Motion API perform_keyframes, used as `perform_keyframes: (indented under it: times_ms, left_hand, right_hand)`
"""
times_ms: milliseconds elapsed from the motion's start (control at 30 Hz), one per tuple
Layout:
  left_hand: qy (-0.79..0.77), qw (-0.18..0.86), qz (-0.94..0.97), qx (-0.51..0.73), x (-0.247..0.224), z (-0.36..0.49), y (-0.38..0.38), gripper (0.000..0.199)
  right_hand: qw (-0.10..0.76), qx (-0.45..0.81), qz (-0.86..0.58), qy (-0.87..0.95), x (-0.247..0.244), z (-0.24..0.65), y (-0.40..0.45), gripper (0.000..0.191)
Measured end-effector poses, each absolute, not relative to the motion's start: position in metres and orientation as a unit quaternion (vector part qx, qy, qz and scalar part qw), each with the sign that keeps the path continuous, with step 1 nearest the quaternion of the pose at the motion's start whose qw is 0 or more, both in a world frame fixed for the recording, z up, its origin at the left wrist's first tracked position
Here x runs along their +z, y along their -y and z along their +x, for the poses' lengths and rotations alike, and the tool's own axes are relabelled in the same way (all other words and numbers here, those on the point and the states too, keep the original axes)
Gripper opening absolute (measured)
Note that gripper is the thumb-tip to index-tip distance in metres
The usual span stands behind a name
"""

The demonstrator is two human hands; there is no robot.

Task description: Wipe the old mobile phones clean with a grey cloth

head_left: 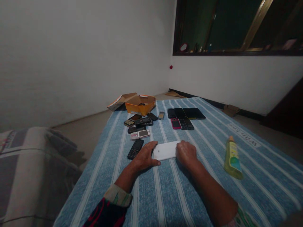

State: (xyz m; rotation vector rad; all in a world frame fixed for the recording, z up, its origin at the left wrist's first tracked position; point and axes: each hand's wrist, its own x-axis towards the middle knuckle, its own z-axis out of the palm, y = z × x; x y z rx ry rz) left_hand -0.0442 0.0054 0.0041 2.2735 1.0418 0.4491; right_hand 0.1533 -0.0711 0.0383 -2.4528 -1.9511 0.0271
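A white phone (165, 150) lies sideways between my hands over the blue striped cloth. My left hand (145, 156) holds its left end, thumb below and fingers above. At the right end, my right hand (186, 153) is closed against the phone, its fingertips hidden. Beside my left hand is a black keypad phone (135, 149), and beyond it a white and pink phone (140, 134). Several dark phones (143, 121) are heaped further back. To the right stand two rows of phones, with a pink one (175, 123) in the nearer row.
An open orange box (140, 105) is at the back left of the striped cloth (151, 205). A bottle of yellow liquid (233, 159) lies on the right. Grey and white bundled fabric (26, 176) is at the far left.
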Motion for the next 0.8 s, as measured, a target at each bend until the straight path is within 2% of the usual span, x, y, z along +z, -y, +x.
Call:
perform_keyframes:
  times_ms: [267,600,800]
  left_hand:
    - [-0.385,0.288,0.857,0.185,-0.003,-0.046,-0.009,0.09]
    - [-0.379,0.296,0.858,0.182,0.0,-0.046,-0.008,0.092]
    - [-0.373,0.299,0.858,0.189,-0.003,-0.046,-0.01,0.093]
  right_hand:
    - [0.044,0.042,-0.68,0.731,0.038,0.104,0.09,0.026]
    - [0.003,0.029,-0.785,0.619,0.039,0.157,0.083,0.032]
    - [0.023,0.023,-0.723,0.69,0.039,0.125,0.081,0.028]
